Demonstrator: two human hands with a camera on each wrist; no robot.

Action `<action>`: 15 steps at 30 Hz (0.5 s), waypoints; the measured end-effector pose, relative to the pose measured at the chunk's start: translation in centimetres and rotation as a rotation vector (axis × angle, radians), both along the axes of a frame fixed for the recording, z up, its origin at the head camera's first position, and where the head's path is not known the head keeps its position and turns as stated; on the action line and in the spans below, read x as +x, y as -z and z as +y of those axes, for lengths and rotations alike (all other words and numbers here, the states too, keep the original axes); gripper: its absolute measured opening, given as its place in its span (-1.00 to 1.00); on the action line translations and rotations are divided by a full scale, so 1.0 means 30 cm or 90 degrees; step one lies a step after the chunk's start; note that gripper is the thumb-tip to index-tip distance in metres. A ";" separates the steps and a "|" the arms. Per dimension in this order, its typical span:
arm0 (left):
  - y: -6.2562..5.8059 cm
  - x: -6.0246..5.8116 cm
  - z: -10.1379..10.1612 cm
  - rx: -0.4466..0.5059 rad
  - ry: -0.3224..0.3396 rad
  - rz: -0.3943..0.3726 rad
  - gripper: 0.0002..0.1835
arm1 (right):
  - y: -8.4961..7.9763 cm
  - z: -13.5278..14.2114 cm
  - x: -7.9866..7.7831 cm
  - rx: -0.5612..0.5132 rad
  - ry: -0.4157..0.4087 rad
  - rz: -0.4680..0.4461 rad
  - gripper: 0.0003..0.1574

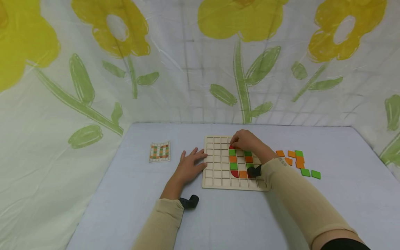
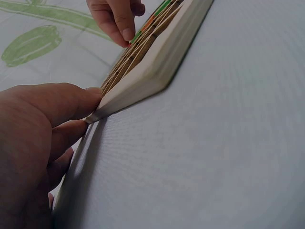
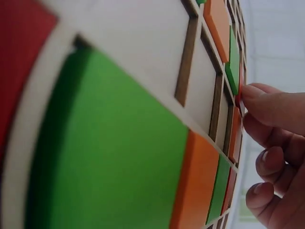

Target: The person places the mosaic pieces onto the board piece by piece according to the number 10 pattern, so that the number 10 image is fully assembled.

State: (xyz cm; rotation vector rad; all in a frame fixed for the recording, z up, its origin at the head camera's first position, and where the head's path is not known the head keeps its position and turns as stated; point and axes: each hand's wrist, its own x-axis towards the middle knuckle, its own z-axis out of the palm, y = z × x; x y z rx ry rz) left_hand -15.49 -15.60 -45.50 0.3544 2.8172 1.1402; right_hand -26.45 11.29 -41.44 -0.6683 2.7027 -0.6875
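My left hand (image 1: pixel 188 168) rests at the left edge of a wooden grid board (image 1: pixel 215 182), its fingers spread; in the left wrist view the thumb and a finger touch the board's edge. Over the board's far side, my right hand (image 1: pixel 248 140) pinches a red tile (image 1: pixel 231 147) between thumb and fingers, at the far left corner of a ring of tiles. The ring includes green tiles (image 1: pixel 232 152), orange tiles (image 1: pixel 233 159) and a rounded red tile (image 1: pixel 235 174). The right wrist view shows the thumb on the red tile (image 3: pixel 239 88). My right hand and wrist hide part of the ring.
Several loose orange tiles (image 1: pixel 280 153) and green tiles (image 1: pixel 316 174) lie right of the board. A small pattern card (image 1: pixel 160 152) lies to its left on the white table (image 1: pixel 234 222). Behind the table hangs a flower-print cloth (image 1: pixel 175 104).
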 end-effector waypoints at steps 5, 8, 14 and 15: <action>0.004 0.001 0.002 0.001 0.002 -0.005 -0.55 | -0.013 0.016 0.008 0.023 -0.004 -0.010 -0.78; 0.007 0.001 0.002 0.003 0.001 -0.006 -0.55 | -0.031 0.053 0.009 0.025 0.004 -0.017 -0.74; 0.012 -0.003 -0.002 -0.002 -0.001 -0.001 -0.55 | -0.065 0.199 0.011 0.054 0.063 -0.026 -0.65; 0.012 -0.003 -0.002 -0.001 -0.001 0.001 -0.56 | -0.069 0.230 0.013 0.063 0.068 -0.030 -0.64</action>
